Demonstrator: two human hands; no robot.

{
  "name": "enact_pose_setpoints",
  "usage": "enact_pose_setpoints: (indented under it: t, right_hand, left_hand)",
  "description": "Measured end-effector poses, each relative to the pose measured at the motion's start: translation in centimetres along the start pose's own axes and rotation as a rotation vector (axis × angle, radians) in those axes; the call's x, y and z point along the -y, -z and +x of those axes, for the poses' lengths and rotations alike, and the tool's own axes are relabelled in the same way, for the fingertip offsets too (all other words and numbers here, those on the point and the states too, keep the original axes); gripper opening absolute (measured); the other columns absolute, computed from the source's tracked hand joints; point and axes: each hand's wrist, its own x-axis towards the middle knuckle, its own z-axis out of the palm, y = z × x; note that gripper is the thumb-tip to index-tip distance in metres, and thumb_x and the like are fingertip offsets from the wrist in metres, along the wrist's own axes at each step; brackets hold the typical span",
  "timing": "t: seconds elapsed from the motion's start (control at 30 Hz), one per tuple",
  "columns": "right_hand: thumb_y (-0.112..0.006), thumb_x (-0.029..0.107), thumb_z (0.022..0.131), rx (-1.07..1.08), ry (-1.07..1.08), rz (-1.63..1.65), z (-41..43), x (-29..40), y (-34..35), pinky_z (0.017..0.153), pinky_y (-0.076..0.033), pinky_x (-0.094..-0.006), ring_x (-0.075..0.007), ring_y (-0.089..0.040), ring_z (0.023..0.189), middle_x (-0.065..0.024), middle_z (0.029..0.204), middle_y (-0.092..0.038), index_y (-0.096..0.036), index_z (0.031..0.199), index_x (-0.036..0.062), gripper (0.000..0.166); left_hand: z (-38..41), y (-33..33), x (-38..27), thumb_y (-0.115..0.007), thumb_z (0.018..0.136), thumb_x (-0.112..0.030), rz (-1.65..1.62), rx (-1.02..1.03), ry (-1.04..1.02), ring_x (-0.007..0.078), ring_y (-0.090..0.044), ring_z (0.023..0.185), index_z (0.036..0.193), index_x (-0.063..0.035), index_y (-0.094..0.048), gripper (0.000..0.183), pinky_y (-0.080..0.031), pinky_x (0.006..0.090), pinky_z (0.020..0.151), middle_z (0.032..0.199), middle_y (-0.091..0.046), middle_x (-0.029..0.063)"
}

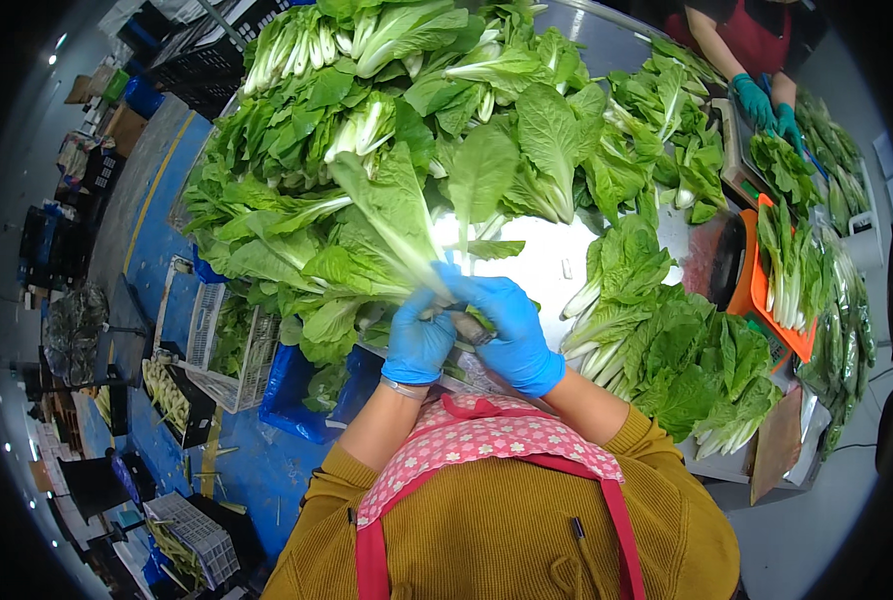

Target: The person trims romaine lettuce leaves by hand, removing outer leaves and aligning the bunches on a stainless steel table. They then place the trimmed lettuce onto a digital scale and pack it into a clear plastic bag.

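Observation:
Both my hands wear blue gloves and meet over the near edge of the metal table. My left hand grips the pale stem end of a leafy green, whose leaves fan up and away from me. Close against it, my right hand is closed around a short brownish handle, perhaps a knife's; no blade can be made out. Heaped leafy greens with white stems fill the far and left side of the table. To the right of my right hand lies a pile of similar greens.
An orange weighing scale bears a bunch of greens at the right. Beyond it, a co-worker's teal-gloved hands handle greens by another scale. A blue-lined bin and a white plastic crate stand below the table's left edge.

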Motion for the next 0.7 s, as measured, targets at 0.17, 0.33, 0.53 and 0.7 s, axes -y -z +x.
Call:
enact_pose_setpoints:
  t: [0.17,0.33,0.53,0.7]
  right_hand:
    - [-0.07,0.004,0.09,-0.205,-0.638,0.357,-2.0,-2.0,-1.3,0.087,-0.05,-0.0285,-0.0147,-0.062,0.098,-0.0074,0.114,-0.065,-0.054,0.14,0.0055,0.053]
    - [-0.067,0.003,0.093,-0.098,-0.886,0.834,-0.5,-3.6,-1.4,0.093,-0.049,-0.0274,-0.0136,-0.06,0.106,-0.0085,0.124,-0.064,-0.051,0.142,0.0003,0.052]
    - [-0.067,0.002,0.092,-0.023,-0.844,0.7,-0.9,-4.3,-0.8,0.09,-0.051,-0.0277,-0.0141,-0.063,0.1,-0.009,0.117,-0.065,-0.051,0.141,0.0003,0.052]
    - [-0.069,0.005,0.09,-0.059,-0.793,0.534,-1.6,-3.1,-0.4,0.081,-0.054,-0.029,-0.0142,-0.065,0.091,-0.0089,0.104,-0.067,-0.055,0.133,-0.0015,0.045]
  left_hand:
    - [-0.2,-2.8,0.1,-0.054,0.096,-0.003,0.019,0.011,0.018,0.03,-0.059,0.119,0.139,0.01,-0.042,0.047,-0.046,0.0423,0.109,0.131,-0.058,0.0205]
    - [-0.1,-1.5,0.6,-0.056,0.095,-0.002,0.11,-0.103,-0.004,0.0287,-0.059,0.118,0.136,0.0095,-0.045,0.044,-0.047,0.0413,0.107,0.129,-0.059,0.0193]
    - [-0.6,-2.7,0.6,-0.06,0.093,-0.003,0.471,-0.107,-0.029,0.0251,-0.06,0.117,0.135,0.0073,-0.047,0.044,-0.047,0.0389,0.106,0.124,-0.062,0.0172]
    - [-0.9,-3.6,1.5,-0.062,0.089,-0.001,0.688,-0.185,-0.097,0.0227,-0.062,0.111,0.132,0.0041,-0.051,0.044,-0.049,0.0364,0.1,0.12,-0.064,0.0134]
